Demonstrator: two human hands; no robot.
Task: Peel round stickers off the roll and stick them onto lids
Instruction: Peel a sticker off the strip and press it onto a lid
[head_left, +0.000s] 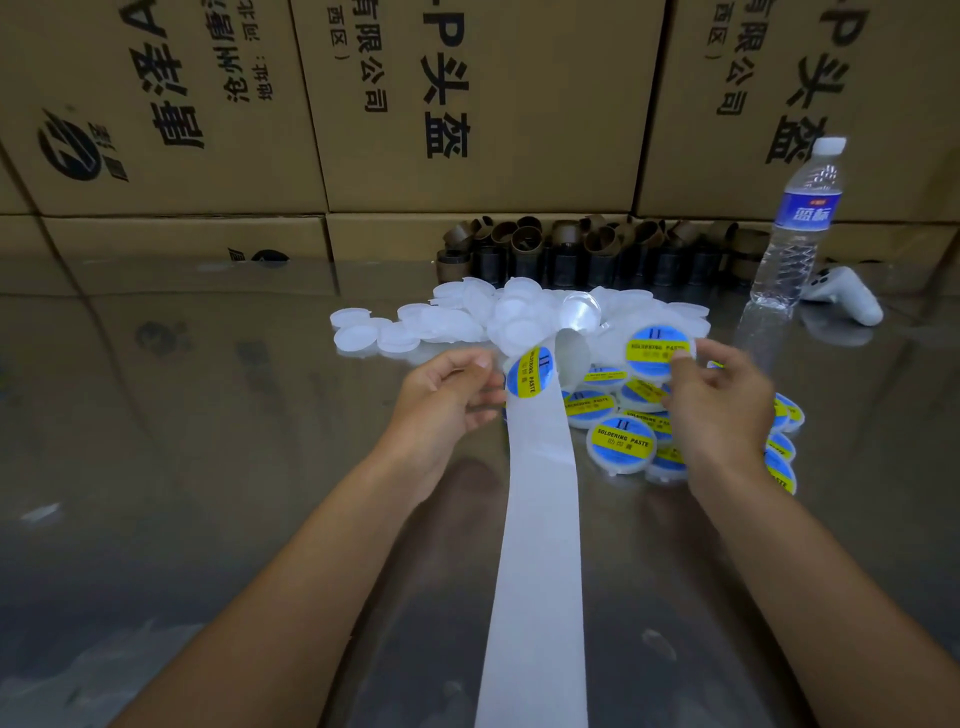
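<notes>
My left hand pinches the edge of the white paper strip between thumb and curled fingers, just at the top where the strip folds over. A round blue-and-yellow sticker sits on the strip right beside my fingertips. It may be lifting off at one edge, but I can't tell for sure. From there the strip runs down toward six o'clock and out of view.

My right hand, at three o'clock from the left, holds a lid up by its rim with thumb and fingertips. The lid already wears a sticker reading "SOLDERING PASTE". My fingertips are blurred there.

Under and around my right hand lie the labelled lids, heaped on the counter. At twelve o'clock from my hands is a heap of bare lids, white and translucent, touching the labelled heap. Beyond them, against the wall of cardboard boxes, stands a cluster of brown cardboard rings. At two o'clock a water bottle stands upright, with a white controller lying just beside it.
</notes>
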